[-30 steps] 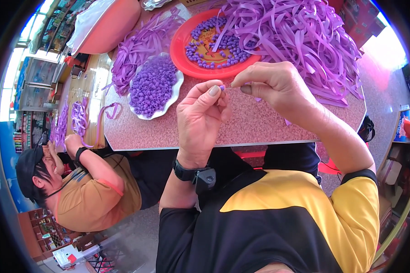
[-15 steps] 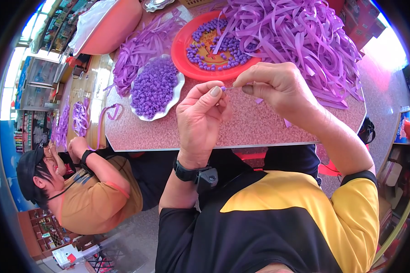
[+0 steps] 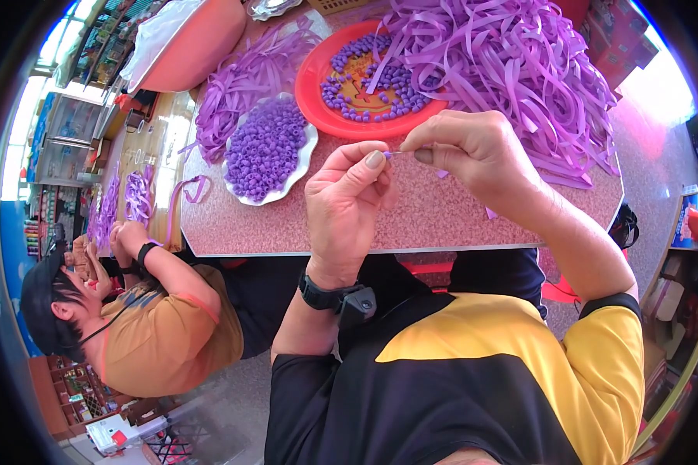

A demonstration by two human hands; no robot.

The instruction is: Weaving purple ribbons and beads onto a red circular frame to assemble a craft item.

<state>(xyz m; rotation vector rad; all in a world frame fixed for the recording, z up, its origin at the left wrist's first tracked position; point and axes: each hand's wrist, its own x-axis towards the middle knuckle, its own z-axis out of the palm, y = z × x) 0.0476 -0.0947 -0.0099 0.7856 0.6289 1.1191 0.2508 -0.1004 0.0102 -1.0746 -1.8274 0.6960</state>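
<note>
- Head view: the left hand [image 3: 347, 203] and the right hand [image 3: 473, 151] are meeting above the near edge of the table [image 3: 442, 225], each pinching one end of a small purple piece [image 3: 396, 153] between thumb and forefinger, the other fingers curling in.
- A white dish [image 3: 244, 195] is sitting heaped with purple beads [image 3: 265, 147], which suggests much is done already.
- A red plate [image 3: 318, 77] is holding a sparser scatter of beads.
- A big pile of purple ribbon strips [image 3: 512, 62] is waiting untouched, so plenty seems left.
- On the left, another person's hands [image 3: 120, 240] are working on ribbon too.
</note>
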